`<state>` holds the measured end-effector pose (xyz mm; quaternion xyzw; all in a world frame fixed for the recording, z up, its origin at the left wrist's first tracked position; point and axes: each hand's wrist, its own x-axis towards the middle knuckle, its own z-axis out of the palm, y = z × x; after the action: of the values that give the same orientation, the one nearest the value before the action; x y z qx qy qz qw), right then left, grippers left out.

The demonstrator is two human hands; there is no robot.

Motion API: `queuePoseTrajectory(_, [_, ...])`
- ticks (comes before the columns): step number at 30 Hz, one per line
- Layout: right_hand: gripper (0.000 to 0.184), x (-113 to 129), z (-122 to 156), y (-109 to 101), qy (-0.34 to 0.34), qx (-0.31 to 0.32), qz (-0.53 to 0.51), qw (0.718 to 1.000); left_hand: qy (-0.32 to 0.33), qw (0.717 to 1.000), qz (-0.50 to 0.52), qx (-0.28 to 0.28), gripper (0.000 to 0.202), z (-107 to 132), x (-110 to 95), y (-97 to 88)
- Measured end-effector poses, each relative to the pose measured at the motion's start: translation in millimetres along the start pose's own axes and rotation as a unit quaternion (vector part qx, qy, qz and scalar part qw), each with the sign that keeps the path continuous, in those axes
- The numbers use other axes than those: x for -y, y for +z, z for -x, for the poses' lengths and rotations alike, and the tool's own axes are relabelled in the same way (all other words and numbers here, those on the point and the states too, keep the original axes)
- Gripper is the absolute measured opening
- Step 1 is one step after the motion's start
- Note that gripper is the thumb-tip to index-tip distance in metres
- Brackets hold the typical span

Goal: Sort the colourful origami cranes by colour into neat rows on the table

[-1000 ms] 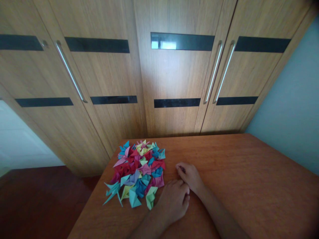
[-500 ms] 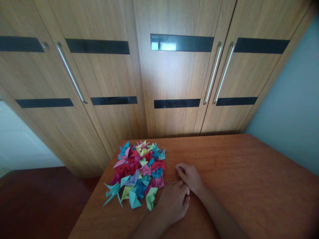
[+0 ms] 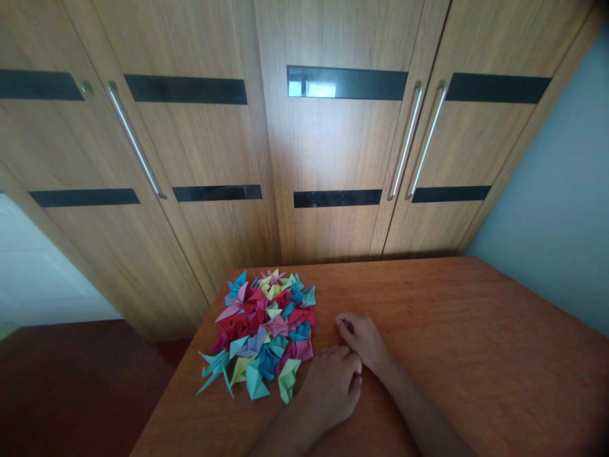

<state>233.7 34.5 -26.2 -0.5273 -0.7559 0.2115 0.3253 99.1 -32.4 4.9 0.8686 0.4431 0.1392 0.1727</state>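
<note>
A heap of small folded paper pieces [image 3: 264, 330] in red, pink, teal, blue and yellow-green lies on the left part of a brown wooden table [image 3: 476, 355]. My left hand [image 3: 330, 387] rests on the table just right of the heap, fingers curled into a loose fist, its knuckles close to a green piece [image 3: 288, 377]. My right hand [image 3: 362, 337] lies beside and slightly beyond it, fingers curled under too. The two hands touch. Nothing shows inside either hand.
Tall wooden wardrobe doors [image 3: 309, 139] with dark horizontal strips and long metal handles [image 3: 136, 139] stand right behind the table's far edge. A pale wall [image 3: 556, 216] runs along the right. Dark red floor [image 3: 71, 387] lies beyond the table's left edge.
</note>
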Motion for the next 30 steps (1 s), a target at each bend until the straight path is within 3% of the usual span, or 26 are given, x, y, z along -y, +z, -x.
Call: queuePoseTrajectory(30, [0.028,2.3,0.0,-2.8,0.006,0.009,0.002,1.0,0.0,1.0,-0.003,0.017,0.005,-0.1,-2.3,-3.3])
